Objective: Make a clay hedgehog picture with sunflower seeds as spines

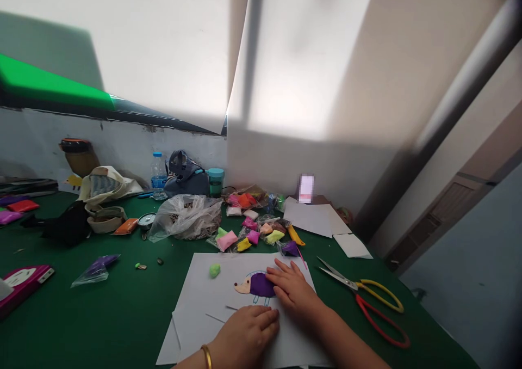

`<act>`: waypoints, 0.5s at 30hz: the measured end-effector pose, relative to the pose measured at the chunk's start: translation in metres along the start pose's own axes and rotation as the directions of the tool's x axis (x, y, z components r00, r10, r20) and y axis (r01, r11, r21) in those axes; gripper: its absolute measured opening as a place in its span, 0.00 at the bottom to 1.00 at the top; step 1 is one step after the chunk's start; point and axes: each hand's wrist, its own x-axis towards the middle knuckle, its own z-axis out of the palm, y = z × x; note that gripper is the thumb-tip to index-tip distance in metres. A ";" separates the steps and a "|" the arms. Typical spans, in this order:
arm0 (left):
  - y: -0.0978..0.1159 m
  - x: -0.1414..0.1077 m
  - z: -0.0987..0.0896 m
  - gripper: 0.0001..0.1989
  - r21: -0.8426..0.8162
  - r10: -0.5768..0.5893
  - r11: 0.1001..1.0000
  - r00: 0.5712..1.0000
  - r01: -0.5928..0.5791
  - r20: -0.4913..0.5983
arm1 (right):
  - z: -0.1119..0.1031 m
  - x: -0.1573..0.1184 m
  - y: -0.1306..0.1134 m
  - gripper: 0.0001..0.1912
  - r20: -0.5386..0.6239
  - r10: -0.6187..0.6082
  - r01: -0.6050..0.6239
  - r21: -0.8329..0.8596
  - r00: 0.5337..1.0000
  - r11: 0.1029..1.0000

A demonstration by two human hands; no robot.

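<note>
A white sheet of paper (199, 282) lies in front of me with a hedgehog picture (261, 285) on it. The hedgehog has a purple clay body, a pale clay face and blue drawn outlines for the legs. My right hand (297, 290) rests over its rear end, fingers stretched out and fingertips on or beside the purple clay. Just below the legs, my left hand (247, 333) lies on the paper with its fingers extended close together, and nothing shows in it. A lump of green clay (214, 270) sits on the paper's upper left.
Scissors (354, 286) with yellow and red handles lie open at the right. Beyond the paper are several clay packets (227, 240), a plastic bag (185, 216) and white sheets (310, 217). A purple packet (95, 271) and a magenta box (26, 287) are leftward on the green table (122, 320).
</note>
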 end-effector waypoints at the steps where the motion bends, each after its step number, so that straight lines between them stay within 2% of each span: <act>1: 0.000 0.001 -0.005 0.23 -0.030 -0.001 1.000 1.000 0.001 0.013 | 0.000 -0.001 -0.001 0.24 0.008 -0.008 0.009 -0.019 1.000 1.000; 3: -0.001 0.005 -0.017 0.22 -0.058 -0.033 0.998 0.999 0.033 0.012 | 0.000 -0.003 -0.003 0.24 0.015 -0.018 0.018 -0.035 1.000 0.999; 5: -0.006 0.011 -0.029 0.18 -0.043 -0.079 0.996 0.995 0.076 -0.067 | 0.001 -0.005 -0.005 0.25 0.007 -0.011 0.012 -0.021 1.000 1.000; 8: -0.021 0.021 -0.039 0.13 0.047 -0.157 0.985 0.979 0.164 -0.127 | 0.002 -0.005 -0.007 0.29 -0.026 0.016 -0.015 0.030 1.000 0.999; 11: -0.039 0.028 -0.036 0.19 0.135 -0.160 0.975 0.981 0.174 -0.107 | 0.005 -0.005 -0.004 0.35 -0.070 0.034 -0.030 0.061 0.997 0.998; 15: -0.052 0.029 -0.020 0.24 0.171 -0.135 0.974 0.988 0.147 -0.080 | 0.010 -0.006 -0.001 0.33 -0.121 0.018 -0.012 0.048 0.992 0.999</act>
